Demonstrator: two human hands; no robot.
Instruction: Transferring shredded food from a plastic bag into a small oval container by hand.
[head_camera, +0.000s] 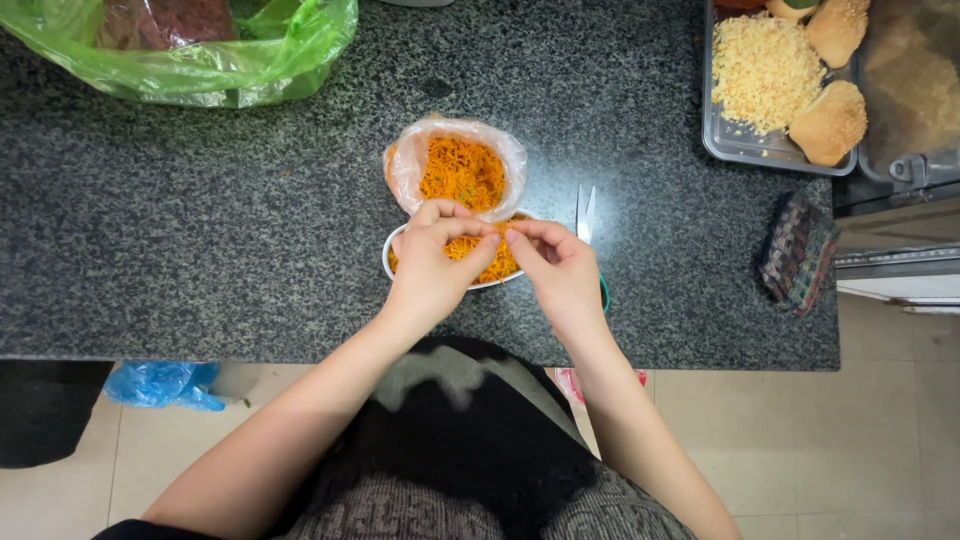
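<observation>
A white bowl (389, 262) of orange shredded strands sits near the front edge of a dark speckled counter (200, 230). My left hand (432, 262) and my right hand (555, 265) hover over the bowl, fingertips meeting in a pinch on a few strands. Just behind the bowl stands an open clear plastic bag (460, 165) filled with the same orange shreds. Scissors (586, 212) with a green handle lie to the right of the bowl, partly hidden by my right hand.
A green plastic bag (200, 50) with dark contents lies at the back left. At the back right a metal tray (740, 148) holds grated yellow food and sesame buns (830, 122). A patterned cloth (797, 250) lies near the counter's right edge. A blue bag (160, 385) sits on the floor.
</observation>
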